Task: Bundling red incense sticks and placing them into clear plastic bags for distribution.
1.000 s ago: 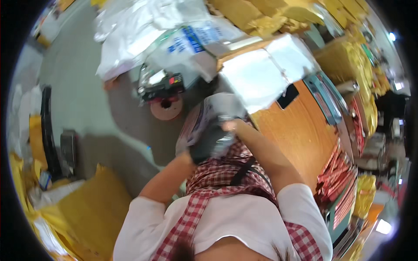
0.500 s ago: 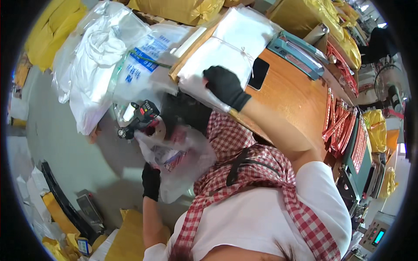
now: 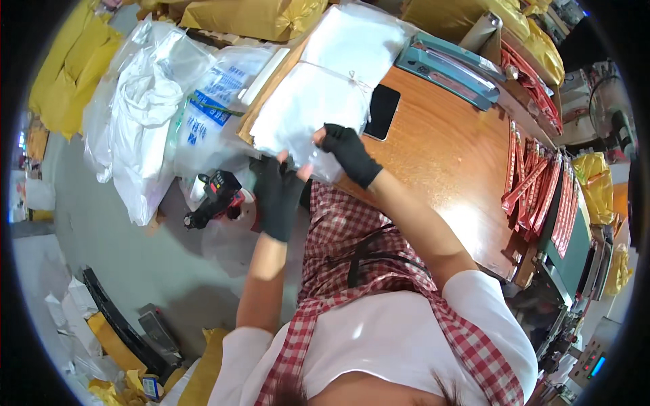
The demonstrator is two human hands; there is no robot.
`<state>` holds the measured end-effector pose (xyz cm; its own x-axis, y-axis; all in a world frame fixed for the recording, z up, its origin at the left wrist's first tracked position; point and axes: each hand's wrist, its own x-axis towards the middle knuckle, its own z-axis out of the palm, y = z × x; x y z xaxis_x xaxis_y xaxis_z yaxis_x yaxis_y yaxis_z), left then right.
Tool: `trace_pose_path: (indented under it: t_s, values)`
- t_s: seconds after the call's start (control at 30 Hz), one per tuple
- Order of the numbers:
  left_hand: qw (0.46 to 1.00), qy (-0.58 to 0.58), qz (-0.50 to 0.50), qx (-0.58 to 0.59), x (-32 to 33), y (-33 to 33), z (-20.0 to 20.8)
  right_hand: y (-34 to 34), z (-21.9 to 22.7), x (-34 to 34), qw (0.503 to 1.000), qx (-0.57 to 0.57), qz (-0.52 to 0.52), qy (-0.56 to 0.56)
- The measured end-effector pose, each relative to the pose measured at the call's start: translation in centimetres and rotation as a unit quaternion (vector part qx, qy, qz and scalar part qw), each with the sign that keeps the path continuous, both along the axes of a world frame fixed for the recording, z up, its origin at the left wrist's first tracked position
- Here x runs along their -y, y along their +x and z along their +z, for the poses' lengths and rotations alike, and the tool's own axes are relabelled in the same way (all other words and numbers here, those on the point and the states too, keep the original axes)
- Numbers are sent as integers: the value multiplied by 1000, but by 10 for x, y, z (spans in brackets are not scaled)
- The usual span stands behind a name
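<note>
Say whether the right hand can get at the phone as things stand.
Probably yes: the right hand is close to the black phone, which lies uncovered on the wooden table, and nothing seems to stand between them.

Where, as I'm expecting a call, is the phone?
In the head view, the phone lies on the wooden table, right of the tied plastic stack, just beyond the right hand.

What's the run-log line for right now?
left hand: at near edge of plastic stack, grip unclear | right hand: same edge, grip unclear | phone: on wooden table, beside stack
</note>
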<state>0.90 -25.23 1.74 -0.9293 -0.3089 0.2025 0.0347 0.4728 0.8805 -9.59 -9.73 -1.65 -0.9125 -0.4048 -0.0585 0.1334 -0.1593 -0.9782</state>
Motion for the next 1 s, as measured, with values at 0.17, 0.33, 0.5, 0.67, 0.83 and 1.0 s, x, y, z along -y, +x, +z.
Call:
trace_pose_path:
  t_s: [0.17, 0.33, 0.5, 0.67, 0.83, 1.0]
  values:
    - [830, 542, 15, 132, -14, -71, -20, -7, -5, -14, 986, 42, -127, -97]
    - [591, 757, -256, 110, 25, -85, -88, -66, 20, -46, 971, 163, -116, -129]
    - [981, 184, 9, 59, -28, -124, -67, -23, 21, -116, 837, -318, -290, 339]
    - [959, -149, -88, -226, -135, -61, 1, 104, 41, -292, 681, -302, -467, 476]
    - [896, -270, -338, -96, -257, -124, -25, 193, 132, -526, 381, -126, -554, 729]
    - [884, -255, -386, -62, -391, -167, -84, 172, 107, -595, 537, 80, -409, 733]
